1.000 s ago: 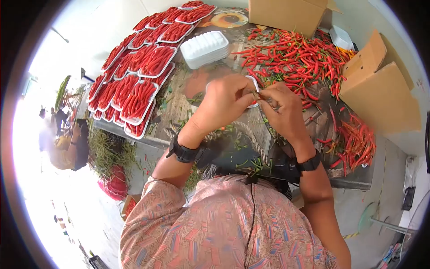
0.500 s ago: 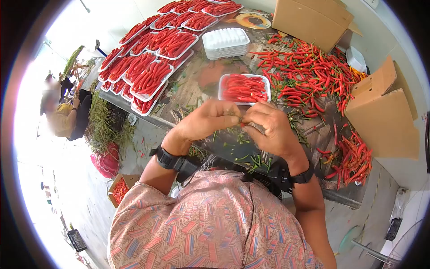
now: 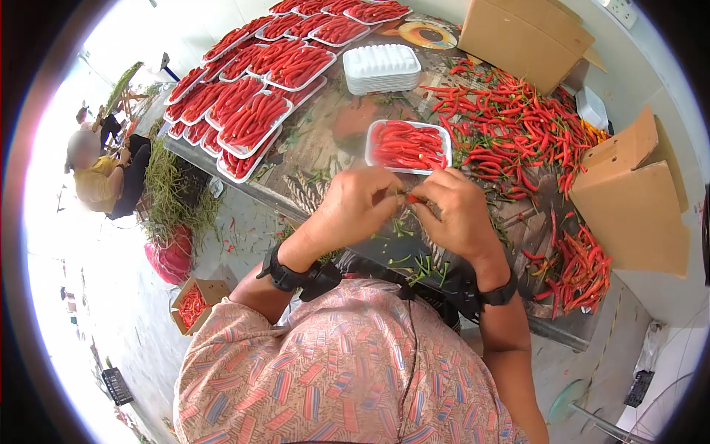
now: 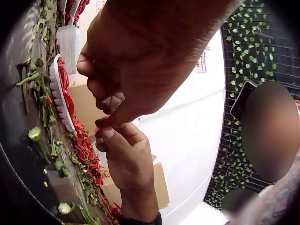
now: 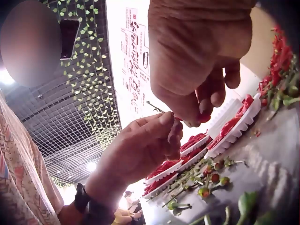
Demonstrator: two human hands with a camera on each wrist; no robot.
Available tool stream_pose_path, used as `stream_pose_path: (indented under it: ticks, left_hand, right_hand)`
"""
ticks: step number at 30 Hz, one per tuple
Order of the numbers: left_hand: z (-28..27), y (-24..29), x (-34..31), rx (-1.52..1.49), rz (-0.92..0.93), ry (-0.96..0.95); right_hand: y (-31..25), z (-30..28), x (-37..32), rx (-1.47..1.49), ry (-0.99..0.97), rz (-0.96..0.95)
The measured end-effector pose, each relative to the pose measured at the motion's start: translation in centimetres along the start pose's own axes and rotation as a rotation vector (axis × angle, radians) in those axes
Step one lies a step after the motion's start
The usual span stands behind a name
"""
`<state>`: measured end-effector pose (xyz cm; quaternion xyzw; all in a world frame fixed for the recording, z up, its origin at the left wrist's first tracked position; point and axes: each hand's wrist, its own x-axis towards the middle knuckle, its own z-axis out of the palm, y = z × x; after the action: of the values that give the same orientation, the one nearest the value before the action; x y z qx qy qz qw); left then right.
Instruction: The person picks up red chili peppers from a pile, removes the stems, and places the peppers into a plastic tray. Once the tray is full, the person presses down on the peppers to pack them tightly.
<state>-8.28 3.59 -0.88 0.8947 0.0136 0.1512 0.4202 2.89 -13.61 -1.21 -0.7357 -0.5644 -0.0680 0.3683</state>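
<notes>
Both hands meet above the near edge of the table, fingertips almost together. My left hand [image 3: 355, 206] pinches the thin green stem [image 5: 154, 107] of a chili between thumb and forefinger. Curled round the red chili [image 5: 204, 118] itself are the fingers of my right hand [image 3: 457, 214]; most of the chili is hidden in them. Just beyond the hands lies a white foam tray [image 3: 407, 171] filled with red chilies [image 3: 407, 142] laid lengthwise. Cut green stems [image 3: 425, 270] are scattered on the table below the hands.
Filled chili trays [image 3: 255, 126] are stacked at the left. Behind sits a pile of empty white trays [image 3: 381, 70]. Loose chilies [image 3: 510, 126] heap at the right, a smaller heap [image 3: 580, 270] nearer, beside cardboard boxes [image 3: 632, 200]. A person [image 3: 103, 177] sits at far left.
The head view has shifted, bringing the filled tray out from behind the hands. Both hands are now nearer the body, still together at the fingertips.
</notes>
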Motion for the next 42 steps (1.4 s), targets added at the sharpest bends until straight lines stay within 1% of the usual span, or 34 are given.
stream_pose_path:
  ticks: [3,5,6,8,9,10,11,12,14,15,16,18,19,20,22,23,24,26,27,28,29,30,31,32,34,35,37,40,42]
  left_hand:
    - [-0.1,0.3,-0.1,-0.016,-0.024,-0.018]
    - [0.0,0.2,-0.1,-0.006,0.037,-0.007]
    - [0.0,0.2,-0.1,-0.005,0.035,-0.008]
    - [0.1,0.3,0.1,-0.212,-0.184,-0.058]
    - [0.0,0.2,0.2,-0.213,-0.186,-0.062]
    - [-0.2,0.0,0.4,-0.384,-0.249,-0.089]
    - [-0.4,-0.3,0.5,-0.556,-0.312,-0.114]
    - [-0.4,-0.6,0.5,-0.557,-0.317,-0.117]
    - [-0.2,-1.5,0.6,-1.065,-0.338,-0.193]
    - [0.0,-1.6,0.5,-1.200,-0.335,-0.245]
    - [0.2,-1.4,0.2,-1.200,-0.336,-0.244]
    - [0.4,-0.8,-0.2,-1.252,-0.319,-0.427]
    - [-0.7,-0.2,0.0,-0.946,-0.301,-0.538]
    - [-1.1,0.0,0.0,-0.947,-0.300,-0.540]
    - [-1.6,0.2,0.0,-0.380,0.001,-0.762]
    - [-1.7,-0.9,0.0,-0.229,0.075,-0.771]
    - [-1.9,-0.6,-0.1,-0.227,0.075,-0.769]
    - [-2.2,0.0,-0.5,-0.145,0.241,-0.312]
    - [-1.9,0.1,-0.1,-0.092,0.359,-0.152]
    - [-2.0,0.3,-0.1,-0.090,0.357,-0.150]
    - [-2.2,0.8,-0.2,-0.139,0.152,-0.101]
    - [-2.4,1.6,-0.1,-0.186,-0.053,-0.052]
    - [-2.3,2.2,0.1,-0.157,-0.066,-0.025]
    - [-1.9,2.2,0.3,-0.157,-0.066,-0.024]
    - [-1.0,1.8,0.7,-0.018,0.106,0.060]
    - [-0.6,1.4,0.9,-0.018,0.108,0.059]
    - [-0.1,1.0,1.1,0.101,0.226,0.096]
    - [-0.2,1.4,0.9,0.100,0.180,0.049]
    - [0.0,1.0,0.9,0.127,0.208,0.054]
  right_hand:
    - [-0.1,0.0,-0.1,-0.055,-0.016,-0.021]
    - [-0.2,0.1,-0.1,-0.093,-0.025,-0.037]
    - [-0.3,0.1,-0.2,-0.133,-0.032,-0.052]
    - [-0.4,-0.3,-0.1,-0.112,-0.033,-0.045]
    - [-0.5,-0.4,0.0,-0.094,-0.035,-0.039]
    - [-0.5,-0.4,-0.1,-0.091,-0.036,-0.033]
    - [-0.4,-0.4,0.0,0.024,0.002,-0.020]
    - [-0.3,-0.3,0.0,0.139,0.040,-0.009]
    - [-0.4,-0.4,0.1,0.183,0.044,-0.004]
    - [-0.5,-0.3,0.2,0.217,0.075,-0.006]
    - [-0.6,-0.3,0.2,0.252,0.104,-0.008]
    - [0.1,-0.1,0.4,0.243,0.140,-0.024]
    - [0.4,-0.2,0.4,0.232,0.177,-0.041]
    - [0.4,-0.3,0.3,0.231,0.177,-0.040]
    - [0.4,-0.7,0.2,0.313,0.176,0.176]
    - [0.3,-1.1,0.2,0.339,0.140,0.236]
    - [0.3,-1.1,0.2,0.340,0.140,0.234]
    - [0.4,-0.9,0.1,0.306,0.125,0.233]
    - [0.6,-0.7,0.1,0.308,0.124,0.232]
    - [0.9,-0.4,0.1,0.270,0.127,0.157]
    - [1.1,-0.2,0.1,0.232,0.131,0.081]
    - [0.9,-0.2,0.1,0.234,0.129,0.079]
    - [0.7,-0.3,0.2,0.182,0.117,0.055]
    - [0.5,-0.4,0.1,0.130,0.105,0.033]
    - [0.3,-0.4,0.1,0.104,0.090,0.029]
    - [0.3,-0.4,0.1,0.079,0.075,0.026]
    - [0.4,-0.4,0.1,0.051,0.095,0.005]
    - [0.4,-0.6,0.1,-0.013,0.104,-0.031]
    - [0.4,-0.7,0.1,-0.046,0.095,-0.045]
